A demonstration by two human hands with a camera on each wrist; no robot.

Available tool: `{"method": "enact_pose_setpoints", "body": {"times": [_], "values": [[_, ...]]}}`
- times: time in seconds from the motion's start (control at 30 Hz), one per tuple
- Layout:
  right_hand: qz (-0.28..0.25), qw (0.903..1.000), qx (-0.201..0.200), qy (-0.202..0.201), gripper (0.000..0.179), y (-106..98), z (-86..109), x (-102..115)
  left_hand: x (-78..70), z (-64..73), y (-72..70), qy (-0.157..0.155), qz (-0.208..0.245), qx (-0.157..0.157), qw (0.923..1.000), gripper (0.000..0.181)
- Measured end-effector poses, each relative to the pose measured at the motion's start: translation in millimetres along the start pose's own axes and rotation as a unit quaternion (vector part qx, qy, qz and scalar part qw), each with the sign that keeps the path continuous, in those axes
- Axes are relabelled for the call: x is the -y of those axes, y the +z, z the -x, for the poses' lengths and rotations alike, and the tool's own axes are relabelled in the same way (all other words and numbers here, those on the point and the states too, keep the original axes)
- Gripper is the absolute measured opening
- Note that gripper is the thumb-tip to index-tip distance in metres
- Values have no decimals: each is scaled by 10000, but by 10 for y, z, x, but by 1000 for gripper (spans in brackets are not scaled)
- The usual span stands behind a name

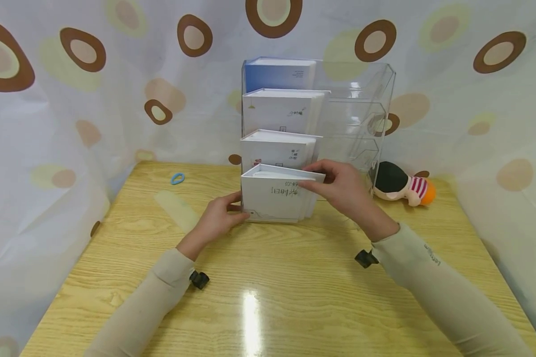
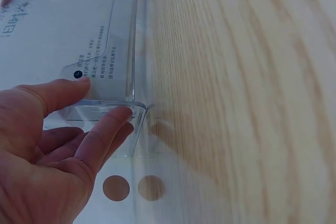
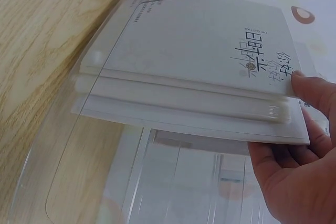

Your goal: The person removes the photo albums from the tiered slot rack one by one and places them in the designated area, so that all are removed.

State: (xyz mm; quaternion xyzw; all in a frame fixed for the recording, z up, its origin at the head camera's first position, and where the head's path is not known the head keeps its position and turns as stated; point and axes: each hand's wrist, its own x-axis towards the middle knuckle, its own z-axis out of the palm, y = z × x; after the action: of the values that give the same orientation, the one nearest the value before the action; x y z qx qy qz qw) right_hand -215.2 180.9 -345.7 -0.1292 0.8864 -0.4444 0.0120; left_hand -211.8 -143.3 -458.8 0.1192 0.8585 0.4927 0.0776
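Observation:
A white hardcover album point(image 1: 272, 201) with Chinese lettering stands in the lowest, front tier of a clear stepped rack point(image 1: 386, 79). My right hand point(image 1: 346, 188) pinches the album's upper right corner, thumb on the front cover and fingers behind the back cover, as the right wrist view shows. The covers spread slightly apart at that side, around the pages point(image 3: 210, 100). At the rack's lower left corner, my left hand point(image 1: 216, 215) holds on, with its thumb on the front lip and its fingers along the side wall point(image 2: 137, 77).
Behind, two more white albums point(image 1: 272, 111) and a blue one point(image 1: 272, 77) fill the left half of the higher tiers. A doll-like toy point(image 1: 399, 184) lies right of the rack. A small blue ring point(image 1: 177, 178) is on the wooden table point(image 1: 295, 277). Patterned cloth point(image 1: 116, 124) hangs behind.

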Motion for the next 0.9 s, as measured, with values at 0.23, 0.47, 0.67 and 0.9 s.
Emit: {"method": "enact_pose_setpoints", "body": {"times": [0.23, 0.47, 0.67, 0.9], "values": [[89, 10000, 2, -27, 28, 8, 3, -4, 1, 7, -7, -33, -2, 75, 10000, 69], [293, 9995, -19, -111, 30, -32, 10, -21, 12, -2, -6, 12, -90, 39, 10000, 70], [315, 9991, -113, -242, 30, -71, 26, 15, 29, -9, -2, 32, -165, -11, 9999, 68], [383, 9986, -178, -321, 29, -106, 65, 63, 39, 0, 4, 58, -180, -73, 9998, 68]]}}
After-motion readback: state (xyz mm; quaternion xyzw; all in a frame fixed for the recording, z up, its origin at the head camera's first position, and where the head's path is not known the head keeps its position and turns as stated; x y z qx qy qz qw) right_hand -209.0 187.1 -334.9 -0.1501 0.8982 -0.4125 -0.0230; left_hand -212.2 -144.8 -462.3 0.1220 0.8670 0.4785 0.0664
